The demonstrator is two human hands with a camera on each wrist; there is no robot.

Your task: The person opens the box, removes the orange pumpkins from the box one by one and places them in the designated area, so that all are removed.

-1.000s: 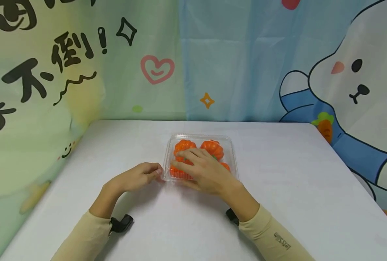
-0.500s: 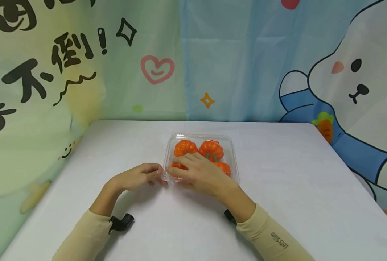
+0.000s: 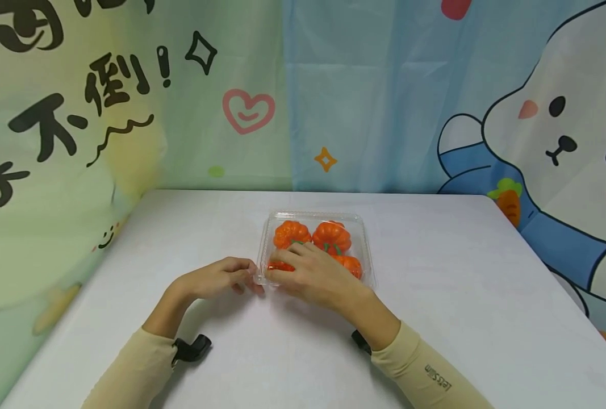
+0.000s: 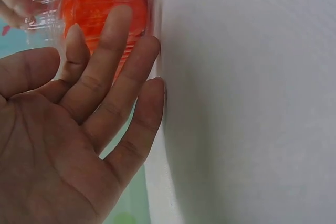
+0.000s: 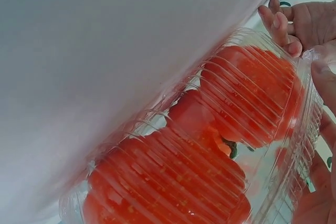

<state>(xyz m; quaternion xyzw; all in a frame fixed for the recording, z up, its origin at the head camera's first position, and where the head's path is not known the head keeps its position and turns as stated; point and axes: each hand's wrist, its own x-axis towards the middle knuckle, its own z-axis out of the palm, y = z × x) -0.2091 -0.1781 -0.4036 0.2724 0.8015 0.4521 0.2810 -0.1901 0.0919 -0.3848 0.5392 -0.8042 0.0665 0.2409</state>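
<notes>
A clear plastic clamshell box (image 3: 366, 250) with ribbed sides sits upright on the white table. Several small orange pumpkins (image 3: 331, 235) with green stems are inside it. My right hand (image 3: 320, 279) reaches over the box's front left part and hides some of the pumpkins. In the right wrist view, its thumb (image 5: 324, 80) is at the box's rim and the fingers lie across the top, pinching the edge near the corner. My left hand (image 3: 216, 277) is beside the front left corner. Its fingers (image 4: 107, 43) are loosely spread, tips right at the box's wall, holding nothing.
The white table (image 3: 461, 307) stretches out on both sides of the box. A printed cloth backdrop (image 3: 384, 102) with a cartoon rabbit hangs behind it. Each sleeve carries a black wrist camera, the left camera (image 3: 192, 348) facing inward.
My right hand has drawn back from the box's middle toward its front left corner, showing more of the rear pumpkins. My left hand's fingers have loosened at the corner.
</notes>
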